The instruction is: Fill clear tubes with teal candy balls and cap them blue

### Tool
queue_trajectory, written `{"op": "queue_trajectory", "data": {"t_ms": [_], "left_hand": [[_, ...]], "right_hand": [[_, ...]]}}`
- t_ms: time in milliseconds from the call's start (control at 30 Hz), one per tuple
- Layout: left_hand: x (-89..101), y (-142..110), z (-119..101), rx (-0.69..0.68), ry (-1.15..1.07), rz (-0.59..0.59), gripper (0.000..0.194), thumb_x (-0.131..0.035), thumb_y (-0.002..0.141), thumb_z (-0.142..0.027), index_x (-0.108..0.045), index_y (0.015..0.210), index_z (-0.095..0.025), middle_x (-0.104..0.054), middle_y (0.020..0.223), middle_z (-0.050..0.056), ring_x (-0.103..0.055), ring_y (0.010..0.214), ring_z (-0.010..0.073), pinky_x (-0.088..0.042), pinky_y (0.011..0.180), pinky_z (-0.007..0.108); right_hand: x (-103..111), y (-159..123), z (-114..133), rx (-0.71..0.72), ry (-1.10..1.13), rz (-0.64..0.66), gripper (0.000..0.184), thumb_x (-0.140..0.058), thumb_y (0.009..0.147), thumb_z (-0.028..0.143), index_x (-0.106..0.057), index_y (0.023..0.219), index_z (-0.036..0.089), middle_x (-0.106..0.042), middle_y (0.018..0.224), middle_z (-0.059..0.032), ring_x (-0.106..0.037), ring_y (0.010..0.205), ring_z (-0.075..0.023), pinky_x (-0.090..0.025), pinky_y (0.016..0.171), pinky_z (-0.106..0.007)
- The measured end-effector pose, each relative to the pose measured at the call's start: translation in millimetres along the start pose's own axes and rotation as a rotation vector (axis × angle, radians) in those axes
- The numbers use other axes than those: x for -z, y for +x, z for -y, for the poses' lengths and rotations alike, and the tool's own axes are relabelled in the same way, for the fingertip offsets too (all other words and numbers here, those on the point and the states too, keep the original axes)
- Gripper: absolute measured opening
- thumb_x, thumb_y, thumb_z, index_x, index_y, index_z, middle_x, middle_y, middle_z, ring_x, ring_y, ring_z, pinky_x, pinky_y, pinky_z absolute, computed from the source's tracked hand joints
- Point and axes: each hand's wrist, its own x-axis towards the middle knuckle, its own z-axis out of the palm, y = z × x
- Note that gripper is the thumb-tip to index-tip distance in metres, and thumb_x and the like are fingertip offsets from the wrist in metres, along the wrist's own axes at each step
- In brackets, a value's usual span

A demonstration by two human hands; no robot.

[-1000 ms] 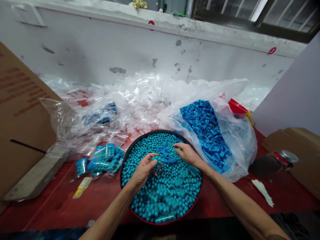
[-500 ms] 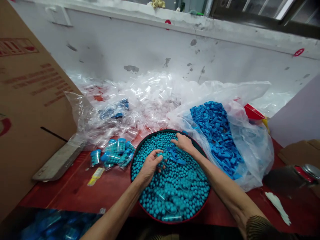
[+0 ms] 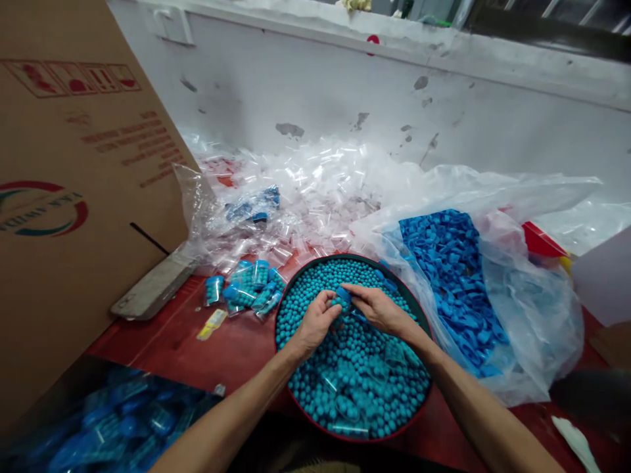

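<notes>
Over a round, dark-walled basin (image 3: 418,307) full of small teal balls (image 3: 315,368), my two hands meet. My left hand (image 3: 313,324) is closed around a small clear jar, mostly hidden by the fingers. My right hand (image 3: 378,310) pinches a blue cap (image 3: 344,295) at the jar's mouth; whether it is seated I cannot tell. Several clear jars (image 3: 348,408) lie among the balls near the basin's front. Loose blue caps (image 3: 387,282) rest at its far right side.
Capped jars of balls (image 3: 259,276) cluster left of the basin on the red table (image 3: 162,345). Empty clear jars (image 3: 315,190) pile behind. A plastic bag (image 3: 532,328) holds blue caps (image 3: 444,269) at right. A cardboard box (image 3: 98,164) stands left; more filled jars (image 3: 123,420) sit lower left.
My right hand has come from the basin's far side to my left hand, bringing a blue cap to the jar. The view has shifted left.
</notes>
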Motion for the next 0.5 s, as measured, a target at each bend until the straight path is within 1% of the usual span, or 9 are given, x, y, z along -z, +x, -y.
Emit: {"op": "queue_trajectory", "data": {"t_ms": [33,100,167,267,400,500], "left_hand": [[-0.3,-0.4,-0.2,-0.004,0.003,0.007,0.029,-0.054,0.073,-0.035,-0.042,0.093,-0.017,-0.051,0.064,-0.004,-0.053,0.048,0.0084,-0.036,0.040,0.016],[-0.7,-1.1,-0.7,-0.003,-0.001,0.021,0.032,-0.054,0.073,-0.035,-0.040,0.095,-0.017,-0.052,0.066,-0.003,-0.053,0.047,0.0086,-0.036,0.039,0.016],[-0.9,-1.7,-0.9,0.000,-0.012,0.021,0.035,-0.055,0.073,-0.036,-0.039,0.099,-0.018,-0.054,0.069,-0.002,-0.052,0.046,0.0084,-0.036,0.038,0.017],[-0.9,-2.7,-0.6,0.017,-0.012,0.031,0.041,-0.055,0.073,-0.035,-0.038,0.106,-0.018,-0.056,0.071,-0.001,-0.051,0.044,0.0077,-0.035,0.037,0.016],[-1.7,-4.5,-1.2,0.028,0.015,0.050,0.051,-0.056,0.071,-0.029,-0.035,0.117,-0.019,-0.057,0.074,0.000,-0.051,0.045,0.0075,-0.034,0.038,0.017],[-3.6,-5.8,-2.7,0.008,0.033,0.040,0.049,-0.055,0.071,-0.025,-0.038,0.116,-0.019,-0.053,0.068,-0.002,-0.048,0.044,0.0066,-0.033,0.037,0.016]], "right_hand": [[-2.9,-2.7,2.3,-0.007,0.029,-0.020,0.033,-0.042,0.080,0.023,-0.054,0.111,0.017,-0.062,0.097,-0.0044,-0.056,0.084,-0.0145,-0.042,0.079,-0.028],[-7.8,-5.9,2.6,-0.052,0.109,-0.046,0.033,-0.042,0.081,0.025,-0.055,0.109,0.017,-0.063,0.087,-0.0038,-0.057,0.072,-0.0134,-0.045,0.068,-0.026],[-11.6,-7.7,-0.7,-0.073,0.151,-0.076,0.032,-0.043,0.080,0.027,-0.056,0.107,0.017,-0.062,0.079,-0.0022,-0.055,0.063,-0.0121,-0.045,0.060,-0.024],[-14.8,-10.6,-5.3,-0.071,0.137,-0.085,0.028,-0.047,0.078,0.027,-0.060,0.101,0.018,-0.062,0.076,-0.0009,-0.052,0.061,-0.0113,-0.043,0.060,-0.023],[-12.3,-14.5,-3.5,-0.111,0.121,-0.059,0.027,-0.047,0.078,0.028,-0.063,0.097,0.018,-0.061,0.073,-0.0005,-0.049,0.058,-0.0104,-0.039,0.054,-0.020],[-7.7,-16.7,0.0,-0.071,0.114,-0.014,0.025,-0.046,0.078,0.028,-0.065,0.090,0.017,-0.059,0.069,0.0006,-0.046,0.057,-0.0097,-0.036,0.053,-0.019]]}}
